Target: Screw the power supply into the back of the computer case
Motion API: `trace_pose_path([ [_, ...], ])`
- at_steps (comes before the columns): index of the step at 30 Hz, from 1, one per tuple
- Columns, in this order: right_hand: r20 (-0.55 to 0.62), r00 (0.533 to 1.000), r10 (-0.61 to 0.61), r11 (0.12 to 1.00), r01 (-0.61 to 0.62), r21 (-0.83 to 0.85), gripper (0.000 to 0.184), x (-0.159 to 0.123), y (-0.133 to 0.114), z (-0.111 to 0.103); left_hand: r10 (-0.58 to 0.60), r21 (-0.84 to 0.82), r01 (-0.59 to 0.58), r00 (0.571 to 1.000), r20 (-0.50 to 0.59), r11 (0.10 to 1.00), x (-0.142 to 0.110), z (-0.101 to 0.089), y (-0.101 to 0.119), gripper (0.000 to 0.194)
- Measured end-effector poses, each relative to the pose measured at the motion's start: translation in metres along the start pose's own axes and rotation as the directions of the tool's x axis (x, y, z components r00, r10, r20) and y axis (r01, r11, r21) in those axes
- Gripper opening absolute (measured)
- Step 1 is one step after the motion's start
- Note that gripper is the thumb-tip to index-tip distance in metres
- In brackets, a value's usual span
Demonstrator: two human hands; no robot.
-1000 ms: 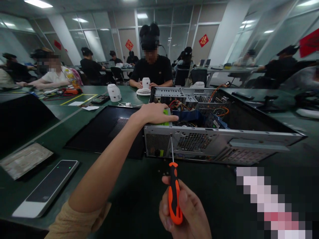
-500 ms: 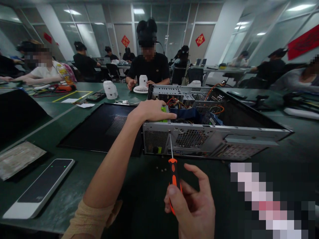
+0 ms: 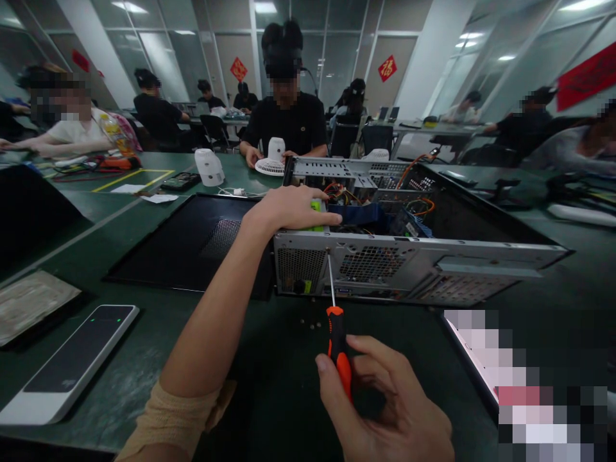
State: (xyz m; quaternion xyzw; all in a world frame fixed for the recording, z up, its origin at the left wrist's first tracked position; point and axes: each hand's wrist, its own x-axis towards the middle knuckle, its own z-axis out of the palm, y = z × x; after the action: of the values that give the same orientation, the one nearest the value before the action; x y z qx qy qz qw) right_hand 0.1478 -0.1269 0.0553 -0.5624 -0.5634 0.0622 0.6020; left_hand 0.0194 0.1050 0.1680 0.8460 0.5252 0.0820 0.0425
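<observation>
An opened computer case [image 3: 486, 247] lies on its side, its silver rear panel facing me. Fingers stretched out, my left hand [image 3: 293, 208] lies flat over the power supply with a green label [image 3: 317, 217] at the case's left rear corner. My right hand [image 3: 385, 398] is closed around the orange and black handle of a screwdriver [image 3: 337, 327]. The screwdriver's tip meets the rear panel between the two perforated grilles, beside a screw position. Several small screws [image 3: 312, 325] are scattered on the table just left of the handle.
A black side panel [image 3: 168, 250] lies left of the case. Farther left are a white handheld device [image 3: 72, 366] and a flat package [image 3: 33, 305]. A pixelated object [image 3: 520, 391] is at right. Across the table a person [image 3: 286, 122] handles a white fan [image 3: 272, 163].
My right hand has shifted its hold on the screwdriver handle, its fingers now farther to the right. The left hand stays on the power supply. The view has tilted slightly.
</observation>
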Motion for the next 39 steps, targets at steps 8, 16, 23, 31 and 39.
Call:
trace_pose_path([
  [8,-0.008,0.979,-0.202,0.974,0.2,-0.106,0.046,0.0,0.027,-0.028,-0.019,-0.016,0.02,0.999,0.025,1.0,-0.001,-0.002,0.001,0.087],
  [16,-0.082,0.99,-0.111,0.99,0.118,0.08,0.042,0.006,0.028,-0.027,-0.03,-0.011,0.031,0.999,0.015,0.999,-0.001,-0.001,0.001,0.085],
  [23,-0.032,0.963,-0.267,0.962,0.268,0.043,0.039,0.002,0.017,-0.024,-0.038,0.006,0.037,0.999,0.02,0.999,-0.001,-0.001,0.001,0.085],
  [31,0.117,0.924,-0.364,0.929,0.351,0.117,0.022,0.003,0.011,-0.005,-0.023,0.012,0.023,1.0,0.021,1.0,0.0,-0.002,0.001,0.086],
  [39,0.377,0.69,-0.618,0.777,0.609,0.158,0.025,0.044,0.014,-0.029,-0.02,0.019,0.019,0.999,0.026,1.0,0.0,-0.002,0.002,0.085],
])
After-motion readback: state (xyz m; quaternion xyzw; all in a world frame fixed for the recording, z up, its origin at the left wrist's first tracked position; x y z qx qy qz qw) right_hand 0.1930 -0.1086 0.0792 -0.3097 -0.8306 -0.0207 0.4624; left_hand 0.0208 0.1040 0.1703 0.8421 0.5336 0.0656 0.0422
